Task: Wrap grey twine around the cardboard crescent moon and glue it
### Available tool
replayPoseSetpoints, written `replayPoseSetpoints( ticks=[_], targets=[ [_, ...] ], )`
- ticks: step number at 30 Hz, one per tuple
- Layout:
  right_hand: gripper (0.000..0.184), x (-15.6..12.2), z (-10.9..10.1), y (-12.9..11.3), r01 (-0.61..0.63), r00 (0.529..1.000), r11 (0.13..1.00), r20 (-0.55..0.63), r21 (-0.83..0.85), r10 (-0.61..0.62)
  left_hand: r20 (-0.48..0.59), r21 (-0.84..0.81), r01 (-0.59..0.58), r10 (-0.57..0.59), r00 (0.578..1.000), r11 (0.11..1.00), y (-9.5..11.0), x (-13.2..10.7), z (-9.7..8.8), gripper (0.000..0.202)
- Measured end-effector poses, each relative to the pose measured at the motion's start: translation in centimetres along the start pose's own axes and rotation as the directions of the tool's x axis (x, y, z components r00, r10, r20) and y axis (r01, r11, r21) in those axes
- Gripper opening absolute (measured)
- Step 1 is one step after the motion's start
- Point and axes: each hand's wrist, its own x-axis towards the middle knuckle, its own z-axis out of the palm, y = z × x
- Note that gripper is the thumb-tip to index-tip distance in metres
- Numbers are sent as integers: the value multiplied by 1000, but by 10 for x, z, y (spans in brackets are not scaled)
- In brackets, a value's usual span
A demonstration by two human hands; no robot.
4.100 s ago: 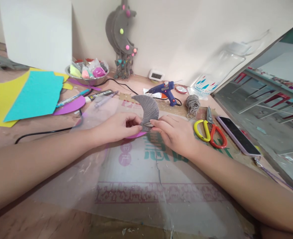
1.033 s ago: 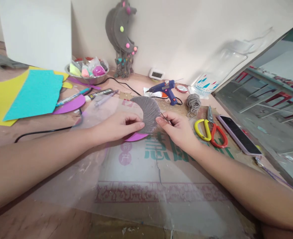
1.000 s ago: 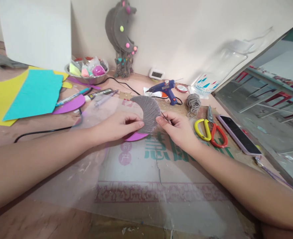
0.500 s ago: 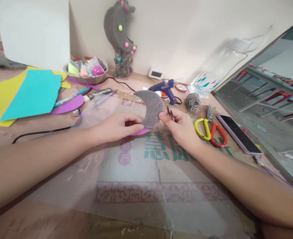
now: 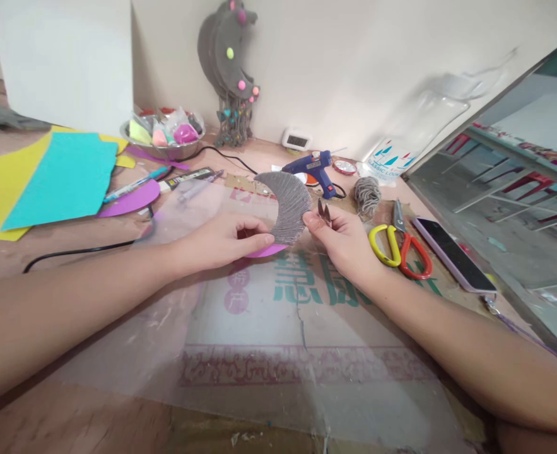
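Note:
A crescent moon (image 5: 291,203) wrapped in grey yarn is held up in front of me, its curve bulging right. My left hand (image 5: 233,243) is closed on its lower inner edge, thumb in front. At the moon's right edge, my right hand (image 5: 342,243) pinches it between thumb and finger. The same hand holds small thread snips (image 5: 324,212); only two dark pointed blades, slightly apart, show above the fingers. Below the moon lies a purple piece (image 5: 266,251), partly covered by my left hand. A clear sheet (image 5: 250,328) lies under both hands on printed cardboard.
Scissors (image 5: 398,243), a phone (image 5: 455,252) and a grey yarn ball (image 5: 367,194) lie to the right. Behind the moon are a blue glue gun (image 5: 313,169) and a small clock (image 5: 297,139). Coloured sheets (image 5: 65,180), pens and a metal bowl (image 5: 164,150) stand left. A decorated moon (image 5: 226,63) hangs behind.
Almost nothing has moved. The snips' blades in my right hand look slightly turned and further apart; both hands keep their hold on the crescent moon.

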Motion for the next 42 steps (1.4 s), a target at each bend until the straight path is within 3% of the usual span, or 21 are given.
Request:
replayPoseSetpoints(
  ticks=[8,20,25,32,42],
  targets=[
    [36,2,0,7,-22,1000,998,1,67,22,-7,2,87,-87,996,996,7,-2,1,33],
    [38,3,1,9,-89,995,988,58,125,83,-23,31,58,-57,998,998,2,-2,2,31],
    [37,3,1,8,-70,997,993,36,99,67,-10,37,76,-75,997,996,1,-1,2,34],
    [32,2,1,3,-43,999,999,33,27,42,-16,35,-12,13,1000,999,-2,0,1,27],
    [37,0,2,1,61,997,993,52,-97,-56,-23,90,13,-11,1000,996,-4,0,2,26]
  ],
)
